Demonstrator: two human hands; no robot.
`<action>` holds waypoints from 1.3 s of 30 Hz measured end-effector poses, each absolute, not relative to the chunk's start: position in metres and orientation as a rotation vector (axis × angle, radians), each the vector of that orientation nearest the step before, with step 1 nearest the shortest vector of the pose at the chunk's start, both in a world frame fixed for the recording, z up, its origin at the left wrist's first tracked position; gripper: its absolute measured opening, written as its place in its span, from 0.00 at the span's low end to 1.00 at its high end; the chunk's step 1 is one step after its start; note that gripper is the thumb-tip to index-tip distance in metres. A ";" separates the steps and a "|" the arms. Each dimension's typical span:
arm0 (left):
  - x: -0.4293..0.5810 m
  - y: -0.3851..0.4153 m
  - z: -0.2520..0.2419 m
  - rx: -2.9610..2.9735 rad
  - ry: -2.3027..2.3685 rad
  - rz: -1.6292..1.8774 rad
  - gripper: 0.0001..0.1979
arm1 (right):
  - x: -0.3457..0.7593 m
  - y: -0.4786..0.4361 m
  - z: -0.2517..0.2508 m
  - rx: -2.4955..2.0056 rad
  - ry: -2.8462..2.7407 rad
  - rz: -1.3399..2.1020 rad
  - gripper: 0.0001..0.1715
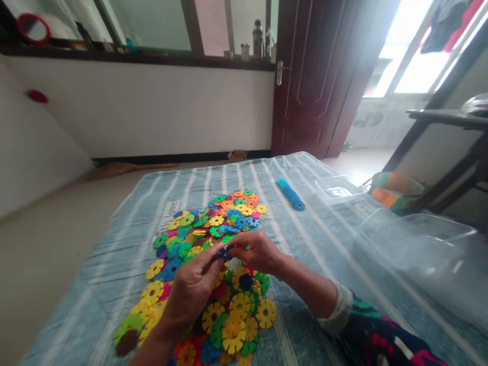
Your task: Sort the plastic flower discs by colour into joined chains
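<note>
A big heap of flat, flower-shaped plastic discs (pixel 213 264) in yellow, green, blue, orange and pink lies on a blue striped cloth (pixel 125 264). Both hands hover over the middle of the heap. My left hand (pixel 194 290) and my right hand (pixel 257 251) meet fingertip to fingertip, pinching small dark blue discs (pixel 224 251) between them. A row of joined blue discs (pixel 291 194) lies apart on the cloth, beyond the heap to the right.
A clear plastic lid (pixel 337 187) and a large clear plastic tub (pixel 430 254) sit at the right of the cloth. A dark wooden door (pixel 312 76) stands behind. A dark table frame (pixel 450 152) and a colourful bundle (pixel 394 189) are at far right.
</note>
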State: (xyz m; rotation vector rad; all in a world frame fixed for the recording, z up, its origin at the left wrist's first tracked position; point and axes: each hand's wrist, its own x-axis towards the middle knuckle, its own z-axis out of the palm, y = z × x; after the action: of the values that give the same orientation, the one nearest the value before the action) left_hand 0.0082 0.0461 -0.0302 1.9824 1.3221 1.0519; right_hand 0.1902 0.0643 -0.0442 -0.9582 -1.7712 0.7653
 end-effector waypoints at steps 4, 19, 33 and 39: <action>0.004 0.048 -0.030 1.985 1.377 1.055 0.22 | 0.243 0.087 -0.029 -1.045 -1.658 0.685 0.11; 0.000 0.053 -0.036 2.227 1.404 1.061 0.17 | 0.377 0.114 -0.065 -2.186 -1.440 0.115 0.18; 0.001 0.049 -0.033 2.300 1.327 1.092 0.13 | 0.349 0.118 -0.056 -2.419 -1.455 0.052 0.30; 0.000 0.049 -0.037 2.321 1.300 1.084 0.12 | 0.345 0.125 -0.056 -2.472 -1.508 -0.032 0.28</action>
State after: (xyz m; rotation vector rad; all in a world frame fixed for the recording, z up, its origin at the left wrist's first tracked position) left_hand -0.0004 0.0489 -0.0367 2.3208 1.2997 1.0840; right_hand 0.3451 0.1252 -0.0560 -2.4722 -1.5083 -0.0323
